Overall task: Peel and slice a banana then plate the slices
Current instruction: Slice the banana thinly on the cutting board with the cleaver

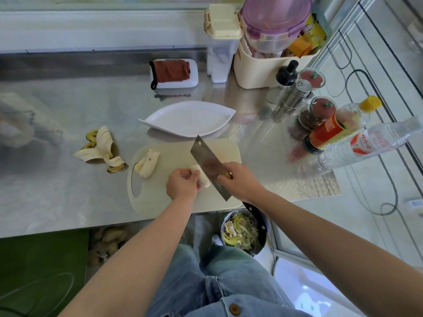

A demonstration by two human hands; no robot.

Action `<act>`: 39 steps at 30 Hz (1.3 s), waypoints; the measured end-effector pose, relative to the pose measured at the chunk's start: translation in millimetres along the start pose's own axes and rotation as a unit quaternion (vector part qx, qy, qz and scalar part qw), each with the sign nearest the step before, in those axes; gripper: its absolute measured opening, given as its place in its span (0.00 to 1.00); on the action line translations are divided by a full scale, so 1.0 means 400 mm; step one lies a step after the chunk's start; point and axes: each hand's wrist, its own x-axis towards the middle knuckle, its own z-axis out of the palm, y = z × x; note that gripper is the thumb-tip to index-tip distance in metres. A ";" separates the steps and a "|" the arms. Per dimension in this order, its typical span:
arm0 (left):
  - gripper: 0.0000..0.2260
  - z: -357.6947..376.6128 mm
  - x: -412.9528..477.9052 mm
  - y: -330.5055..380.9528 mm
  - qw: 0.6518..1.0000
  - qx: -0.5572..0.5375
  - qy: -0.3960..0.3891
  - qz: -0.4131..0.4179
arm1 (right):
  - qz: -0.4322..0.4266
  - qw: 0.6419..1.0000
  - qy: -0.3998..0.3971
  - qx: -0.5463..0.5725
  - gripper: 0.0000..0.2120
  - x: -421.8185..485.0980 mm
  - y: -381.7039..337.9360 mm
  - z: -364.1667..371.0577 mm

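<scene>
A peeled piece of banana (204, 179) lies on the cream cutting board (180, 202). My left hand (182, 185) holds it down with curled fingers. My right hand (240, 180) grips the handle of a cleaver (209, 164), whose blade stands against the right side of that piece. Other peeled banana pieces (147, 165) lie at the board's left. The empty white leaf-shaped plate (187, 118) sits just beyond the board. The banana peel (101, 148) lies on the steel counter to the left.
Bottles, jars and a shaker (329, 124) crowd the counter's right side. Storage boxes (265, 42) and a brown cloth on a white dish (172, 73) stand at the back. A bucket of scraps (243, 232) sits below the counter's front edge.
</scene>
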 end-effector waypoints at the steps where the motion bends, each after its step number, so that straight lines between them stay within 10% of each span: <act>1: 0.09 0.002 0.003 -0.002 1.000 -0.002 0.000 0.000 | -0.002 1.000 0.001 -0.001 0.13 -0.001 -0.003 -0.002; 26: 0.06 0.001 0.007 0.002 0.999 -0.034 -0.012 -0.003 | 0.015 0.996 -0.077 -0.053 0.17 0.022 -0.033 0.036; 39: 0.05 -0.012 -0.001 -0.004 0.998 -0.052 -0.021 0.005 | 0.001 0.996 -0.039 -0.077 0.03 0.027 -0.018 0.120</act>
